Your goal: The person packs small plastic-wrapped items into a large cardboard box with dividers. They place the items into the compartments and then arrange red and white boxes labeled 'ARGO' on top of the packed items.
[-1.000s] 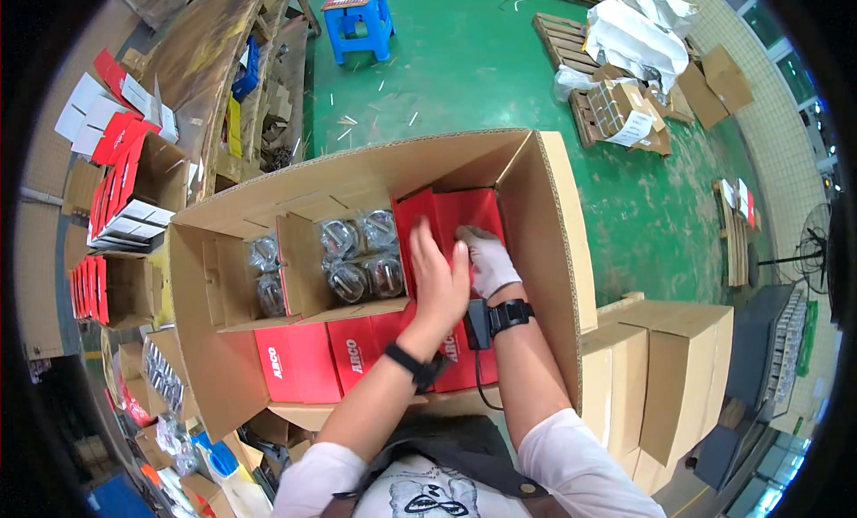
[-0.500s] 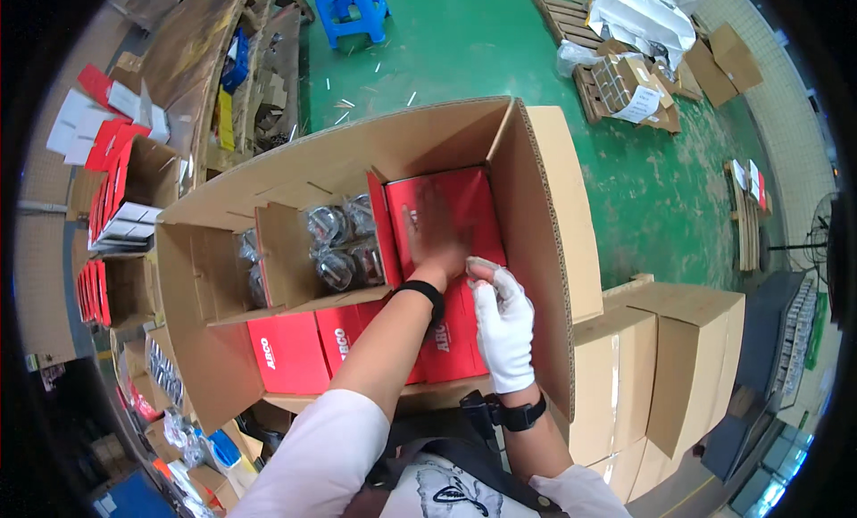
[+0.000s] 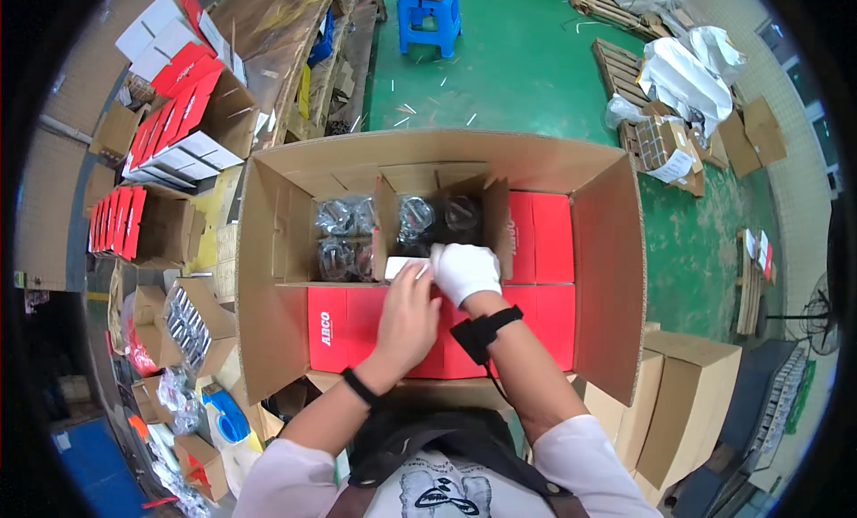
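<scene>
A large open cardboard carton [image 3: 428,145] stands before me. Snug red boxes [image 3: 549,326] fill its near row and its far right corner. Clear-wrapped round items [image 3: 335,216] sit in the far left and middle sections, split by a brown cardboard divider [image 3: 386,210]. My bare left hand [image 3: 409,317] has its fingers closed on a white cardboard flap [image 3: 403,267] at the near edge of the middle section. My right hand [image 3: 466,273], in a white glove, is closed at the flap's right end; its fingertips are hidden.
Stacked closed cartons [image 3: 692,393] stand at my right. On the left are bundles of flat red-and-white boxes [image 3: 183,116] and a wooden workbench [image 3: 277,58]. A blue stool [image 3: 428,23] and a pallet [image 3: 620,81] with wrapped goods lie beyond on the green floor.
My left hand has left the red box in the far right corner, where it lay flat. Both hands are now together at the middle section. The view has swung, squaring up the carton.
</scene>
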### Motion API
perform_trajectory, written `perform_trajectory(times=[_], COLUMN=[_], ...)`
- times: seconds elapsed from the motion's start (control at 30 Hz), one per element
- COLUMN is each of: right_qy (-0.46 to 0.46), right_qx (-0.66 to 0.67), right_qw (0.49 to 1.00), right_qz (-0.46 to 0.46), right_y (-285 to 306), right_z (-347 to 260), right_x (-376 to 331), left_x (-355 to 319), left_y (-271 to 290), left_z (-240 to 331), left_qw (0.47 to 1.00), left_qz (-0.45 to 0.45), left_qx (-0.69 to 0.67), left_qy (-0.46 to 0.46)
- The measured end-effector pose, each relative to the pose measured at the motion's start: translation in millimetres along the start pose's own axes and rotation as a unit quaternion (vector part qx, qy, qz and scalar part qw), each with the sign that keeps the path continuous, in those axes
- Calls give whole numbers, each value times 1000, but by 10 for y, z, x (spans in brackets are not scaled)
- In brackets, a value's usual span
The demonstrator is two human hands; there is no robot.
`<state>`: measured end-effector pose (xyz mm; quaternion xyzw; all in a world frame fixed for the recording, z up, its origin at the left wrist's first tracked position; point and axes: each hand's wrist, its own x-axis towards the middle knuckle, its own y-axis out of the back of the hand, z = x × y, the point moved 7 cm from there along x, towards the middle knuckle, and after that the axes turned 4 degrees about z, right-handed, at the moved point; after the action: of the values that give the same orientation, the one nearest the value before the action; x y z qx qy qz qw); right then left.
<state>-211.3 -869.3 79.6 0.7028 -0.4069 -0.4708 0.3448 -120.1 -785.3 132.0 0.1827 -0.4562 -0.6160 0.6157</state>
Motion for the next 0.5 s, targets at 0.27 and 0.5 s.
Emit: perform_trajectory(times=[0.27, 0.5], right_qy=[-12, 87], right_qx=[223, -227], right_qw=[881, 901], right_qz=[417, 359], right_y=[887, 977], right_z=[250, -311], right_x=[-107, 432], left_x=[485, 458], left_y=[-1094, -1225], left_z=[-770, -890], left_qw=[996, 996], left_qz=[-43, -57], left_qx=[68, 71], left_qy=[46, 24])
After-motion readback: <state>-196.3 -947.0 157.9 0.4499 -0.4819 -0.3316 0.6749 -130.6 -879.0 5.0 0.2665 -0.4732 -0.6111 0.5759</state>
